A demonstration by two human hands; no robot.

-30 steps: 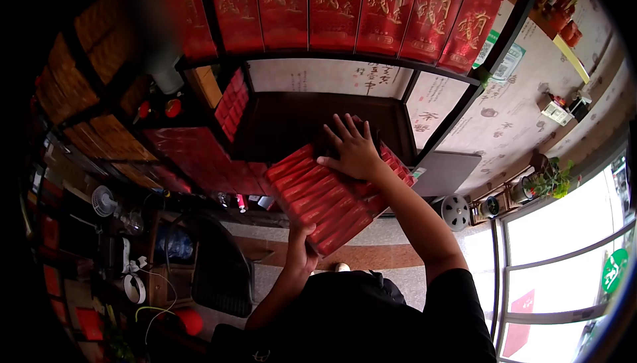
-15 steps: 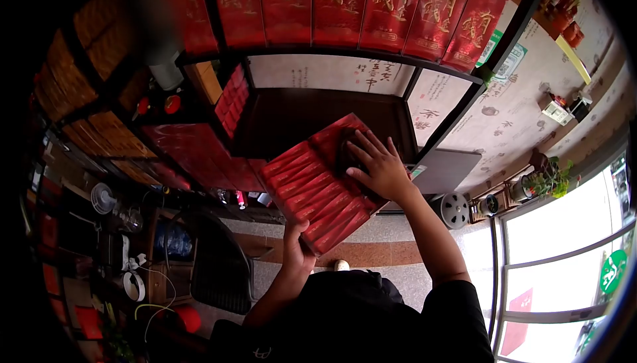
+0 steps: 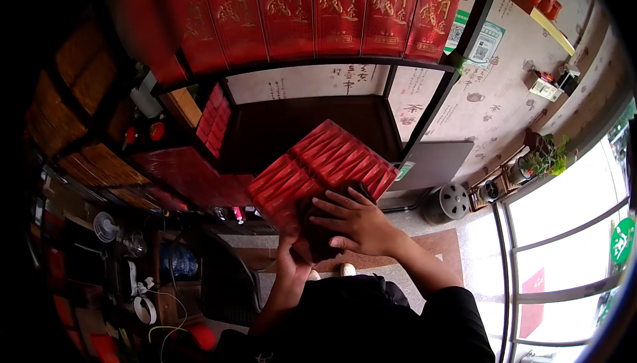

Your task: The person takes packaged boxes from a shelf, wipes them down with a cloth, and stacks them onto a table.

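A flat box of red packets [image 3: 345, 157] in rows, under a shiny clear cover, is held tilted in front of my body. My left hand [image 3: 290, 260] grips its near left corner, thumb on top. Spread over the near part of the box is my right hand [image 3: 355, 223], pressing a dark cloth [image 3: 318, 233] flat against the surface. The cloth hides the packets beneath it. Beyond the box is a dark shelf board [image 3: 312, 124] inside a black frame.
Tall red boxes [image 3: 345, 8] with gold characters stand in a row on the upper shelf. Small red packets [image 3: 213, 121] are stacked at the compartment's left. A black chair [image 3: 229, 277] stands at lower left, a round metal bin [image 3: 446, 204] at right, near the windows [image 3: 564, 210].
My right hand and the cloth have slid from the far right part of the box to its near part. The box has shifted slightly left, and its far packets now show.
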